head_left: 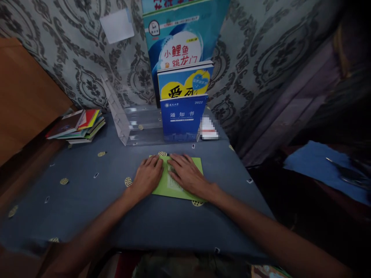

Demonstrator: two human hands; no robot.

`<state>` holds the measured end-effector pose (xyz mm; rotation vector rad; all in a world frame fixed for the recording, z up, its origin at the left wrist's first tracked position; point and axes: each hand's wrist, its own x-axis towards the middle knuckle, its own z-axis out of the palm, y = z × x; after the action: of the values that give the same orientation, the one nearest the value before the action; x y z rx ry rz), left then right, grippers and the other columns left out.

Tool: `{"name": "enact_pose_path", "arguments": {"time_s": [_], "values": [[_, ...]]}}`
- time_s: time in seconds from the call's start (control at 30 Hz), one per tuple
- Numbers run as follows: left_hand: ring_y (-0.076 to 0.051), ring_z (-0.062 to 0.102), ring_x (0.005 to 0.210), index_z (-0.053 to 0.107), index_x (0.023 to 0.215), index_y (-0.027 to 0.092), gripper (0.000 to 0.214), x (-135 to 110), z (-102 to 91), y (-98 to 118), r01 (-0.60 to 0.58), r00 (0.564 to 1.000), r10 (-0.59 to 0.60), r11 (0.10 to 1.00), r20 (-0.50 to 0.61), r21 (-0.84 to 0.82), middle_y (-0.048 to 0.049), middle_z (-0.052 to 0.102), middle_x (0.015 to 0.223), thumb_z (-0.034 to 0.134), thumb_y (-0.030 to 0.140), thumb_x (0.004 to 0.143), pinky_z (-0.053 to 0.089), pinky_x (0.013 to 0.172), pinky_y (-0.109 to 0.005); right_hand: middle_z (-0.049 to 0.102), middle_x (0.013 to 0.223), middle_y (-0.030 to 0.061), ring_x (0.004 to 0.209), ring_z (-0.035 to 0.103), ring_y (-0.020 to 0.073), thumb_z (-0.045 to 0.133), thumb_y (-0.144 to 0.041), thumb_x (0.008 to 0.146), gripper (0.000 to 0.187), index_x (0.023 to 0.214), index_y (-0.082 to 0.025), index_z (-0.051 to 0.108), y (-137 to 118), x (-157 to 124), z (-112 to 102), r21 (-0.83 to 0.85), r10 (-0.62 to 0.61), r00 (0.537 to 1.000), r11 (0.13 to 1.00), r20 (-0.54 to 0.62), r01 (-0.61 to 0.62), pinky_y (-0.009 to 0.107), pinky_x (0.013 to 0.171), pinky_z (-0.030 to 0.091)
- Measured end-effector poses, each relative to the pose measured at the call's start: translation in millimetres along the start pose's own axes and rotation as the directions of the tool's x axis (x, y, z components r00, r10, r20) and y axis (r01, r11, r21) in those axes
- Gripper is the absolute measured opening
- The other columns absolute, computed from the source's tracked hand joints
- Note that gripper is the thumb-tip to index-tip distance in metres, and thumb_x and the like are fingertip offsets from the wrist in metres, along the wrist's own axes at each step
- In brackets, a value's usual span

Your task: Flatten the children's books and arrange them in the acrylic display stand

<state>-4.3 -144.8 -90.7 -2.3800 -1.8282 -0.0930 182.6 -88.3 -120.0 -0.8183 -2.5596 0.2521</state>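
Observation:
A bright green book (pixel 159 189) with a pale printed patch lies flat on the cloth-covered table. My left hand (pixel 148 174) rests over its left edge, fingers stretched forward and lying down, not gripping. Across the middle of the cover lies my right hand (pixel 187 174), palm down with the fingers extended and slightly apart. It hides part of the print. Just beyond the hands stands a clear acrylic book rack (pixel 145 123). A blue booklet marked 2022 (pixel 183 125) is upright at its front, with a blue-and-yellow book (pixel 185 83) and a tall teal book (pixel 188 38) behind.
The patterned blue-grey tablecloth (pixel 95 208) covers the table. At the far left is a pile of books (pixel 79 125) beside a brown wooden panel (pixel 29 96). A small white item (pixel 209 133), partly blurred, sits right of the rack. Blue cloth (pixel 313 162) lies lower right, off the table.

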Motion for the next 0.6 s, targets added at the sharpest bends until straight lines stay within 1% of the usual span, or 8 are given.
{"name": "enact_pose_path", "arguments": {"time_s": [0.1, 0.2, 0.33, 0.4, 0.5, 0.6], "values": [[-0.029, 0.051, 0.139, 0.056, 0.124, 0.017, 0.026, 0, 12.8, -5, -0.001, 0.999, -0.001, 0.999, -0.037, -0.053, -0.0152, 0.057, 0.147, 0.043, 0.022, 0.103, 0.04, 0.114, -0.048, 0.058, 0.147, 0.0185, 0.14, 0.051, 0.0328, 0.054, -0.027, 0.1, 0.035, 0.133, -0.018, 0.062, 2, -1, 3, 0.035, 0.03, 0.999, 0.999, 0.028, -0.031, 0.06, 0.118, 0.036], [-0.029, 0.049, 0.14, 0.056, 0.126, 0.018, 0.028, 0, 11.7, -7, 0.007, 1.0, -0.008, 0.996, -0.014, -0.089, -0.0146, 0.057, 0.147, 0.042, 0.024, 0.103, 0.04, 0.113, -0.049, 0.057, 0.149, 0.0177, 0.142, 0.05, 0.0326, 0.054, -0.027, 0.099, 0.037, 0.135, -0.019, 0.061, 6, 0, 3, 0.082, 0.03, 0.998, 0.996, 0.048, -0.034, 0.06, 0.119, 0.035], [-0.029, 0.059, 0.125, 0.059, 0.12, 0.02, 0.025, 2, -0.4, -2, 0.032, 0.998, -0.031, 0.999, 0.047, -0.024, -0.0139, 0.064, 0.135, 0.042, 0.026, 0.103, 0.043, 0.106, -0.049, 0.058, 0.148, 0.0144, 0.142, 0.05, 0.0304, 0.054, -0.029, 0.1, 0.038, 0.137, -0.022, 0.06, 14, 2, 0, 0.157, -0.039, 0.997, 0.987, 0.061, 0.029, 0.059, 0.121, 0.034], [-0.03, 0.061, 0.119, 0.061, 0.119, 0.018, 0.027, 1, -2.7, 1, 0.037, 0.998, -0.038, 0.999, 0.05, 0.017, -0.0145, 0.066, 0.131, 0.041, 0.027, 0.103, 0.043, 0.105, -0.051, 0.059, 0.148, 0.0135, 0.142, 0.049, 0.0291, 0.053, -0.03, 0.101, 0.038, 0.138, -0.022, 0.06, 17, 3, -2, 0.167, -0.077, 0.995, 0.984, 0.07, 0.064, 0.058, 0.122, 0.034], [-0.031, 0.06, 0.124, 0.06, 0.128, 0.017, 0.033, -1, 3.0, 2, 0.035, 0.999, -0.035, 0.999, -0.01, 0.024, -0.0164, 0.064, 0.136, 0.039, 0.024, 0.103, 0.04, 0.109, -0.055, 0.057, 0.15, 0.0128, 0.145, 0.045, 0.0282, 0.052, -0.03, 0.102, 0.04, 0.14, -0.022, 0.058, 16, 3, -1, 0.132, -0.092, 0.993, 0.988, 0.073, 0.082, 0.057, 0.123, 0.032], [-0.028, 0.056, 0.132, 0.057, 0.135, 0.017, 0.039, -3, 14.2, -1, -0.03, 0.998, 0.028, 0.999, -0.061, -0.029, -0.0153, 0.061, 0.143, 0.038, 0.017, 0.102, 0.038, 0.115, -0.052, 0.056, 0.151, 0.0136, 0.146, 0.045, 0.0278, 0.051, -0.027, 0.101, 0.041, 0.142, -0.02, 0.057, 11, 3, 3, 0.093, -0.092, 0.993, 0.992, 0.077, 0.085, 0.056, 0.124, 0.031]]}}
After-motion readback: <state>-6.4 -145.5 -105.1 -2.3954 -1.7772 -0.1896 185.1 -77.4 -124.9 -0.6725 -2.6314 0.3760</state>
